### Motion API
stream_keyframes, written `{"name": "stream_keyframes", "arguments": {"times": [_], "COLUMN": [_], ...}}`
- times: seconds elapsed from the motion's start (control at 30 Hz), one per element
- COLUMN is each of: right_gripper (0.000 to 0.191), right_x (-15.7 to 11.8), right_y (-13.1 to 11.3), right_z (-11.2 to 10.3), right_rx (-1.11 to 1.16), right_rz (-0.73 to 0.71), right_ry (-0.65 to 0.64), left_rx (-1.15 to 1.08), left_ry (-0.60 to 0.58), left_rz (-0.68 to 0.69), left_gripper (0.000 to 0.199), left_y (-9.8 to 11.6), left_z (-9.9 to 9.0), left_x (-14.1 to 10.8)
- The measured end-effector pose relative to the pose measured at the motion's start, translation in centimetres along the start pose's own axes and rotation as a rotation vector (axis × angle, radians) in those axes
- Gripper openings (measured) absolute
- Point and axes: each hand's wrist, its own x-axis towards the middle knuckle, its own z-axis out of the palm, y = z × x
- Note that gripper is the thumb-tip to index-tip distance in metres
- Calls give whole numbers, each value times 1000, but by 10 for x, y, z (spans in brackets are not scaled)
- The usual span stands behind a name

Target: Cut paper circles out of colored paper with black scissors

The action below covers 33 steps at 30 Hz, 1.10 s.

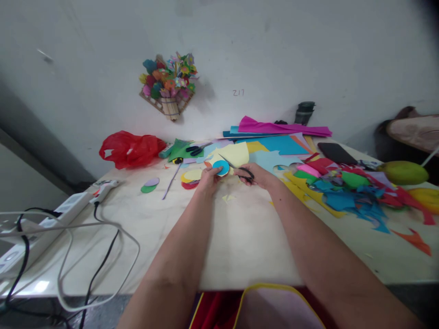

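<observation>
Spreading out on all sides of the blue disc (221,168), the pale worktop (247,246) runs back to a plain grey-white wall (291,64), where a bunch of craft flowers (168,82) hangs above and to the left of the disc. The left hand (208,179) has its fingers pinched on the disc's near left edge, thumb on top, and a pale layer shows below the blue. Just right of the disc, the right hand (255,175) has its fingers closed around the handles of the black scissors (245,174); one blade points past the disc's upper edge, and how wide the blades stand is hard to tell. Close behind the disc lies a cream sheet (236,153), with a second pair of scissors (195,150) behind and to the left. Well left of it are a red plastic bag (132,150), a glue gun (104,189) and a power strip (48,228), whose tangled cables (26,251) loop across the worktop's left end. Right of the disc, beyond the right hand, colourful scraps (343,194) crowd the surface, with a dark phone (336,153) behind them.
</observation>
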Motion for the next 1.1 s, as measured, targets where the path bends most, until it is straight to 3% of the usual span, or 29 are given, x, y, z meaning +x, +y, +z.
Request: {"name": "stream_keyframes", "arguments": {"times": [0.63,1.1], "right_gripper": [26,27], "right_x": [4,-2], "right_y": [4,-3], "right_z": [2,6], "right_rx": [-11,-48], "right_rz": [0,11], "right_ry": [7,34], "left_rx": [-4,12], "left_ry": [105,66], "left_rz": [21,29], "left_gripper": [17,23], "left_y": [-1,0], "left_z": [-2,-1], "left_x": [3,2]}}
